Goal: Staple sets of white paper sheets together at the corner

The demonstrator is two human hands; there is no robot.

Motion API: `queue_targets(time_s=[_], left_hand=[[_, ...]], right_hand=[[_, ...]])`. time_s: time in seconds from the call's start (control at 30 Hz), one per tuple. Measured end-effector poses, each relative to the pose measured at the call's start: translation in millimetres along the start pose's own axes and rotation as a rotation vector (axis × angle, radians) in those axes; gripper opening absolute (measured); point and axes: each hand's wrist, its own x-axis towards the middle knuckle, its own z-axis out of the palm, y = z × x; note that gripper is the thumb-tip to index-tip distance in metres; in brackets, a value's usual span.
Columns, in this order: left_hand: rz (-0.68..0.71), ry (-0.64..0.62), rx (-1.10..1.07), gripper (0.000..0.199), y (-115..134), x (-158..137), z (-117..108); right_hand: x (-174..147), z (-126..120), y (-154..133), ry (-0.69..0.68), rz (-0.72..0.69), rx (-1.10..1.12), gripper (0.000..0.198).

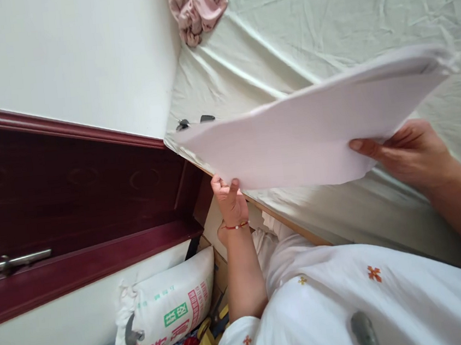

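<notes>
A wide sheaf of white paper (293, 138) spans the middle of the view, held up over the bed and tilted. Its right end looks thick and layered, slightly blurred. My right hand (413, 153) grips the lower right edge, thumb flat on the near face and the other fingers hidden behind. At the lower left corner, my left hand (231, 200) pinches the paper between thumb and fingers. A red beaded bracelet (236, 226) circles the left wrist.
Under the paper lies a bed with a wrinkled pale green sheet (302, 33). Pink cloth (199, 8) is bunched at its far end, and small dark objects (207, 118) sit near its left edge. A dark red door (70, 178) and a printed white sack (170, 305) stand left.
</notes>
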Motion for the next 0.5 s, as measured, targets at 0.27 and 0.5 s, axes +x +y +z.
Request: queue_targets(time_s=[0.27, 0.5], left_hand=[[0.016, -0.009, 0.054, 0.053, -13, -7, -3], [0.039, -0.245, 0.161, 0.044, 14, -2, -19]], right_hand=[[-3, -1, 4, -0.230, 0.004, -0.142, 0.015], [-1, -3, -11, -0.286, -0.008, -0.087, 0.030]])
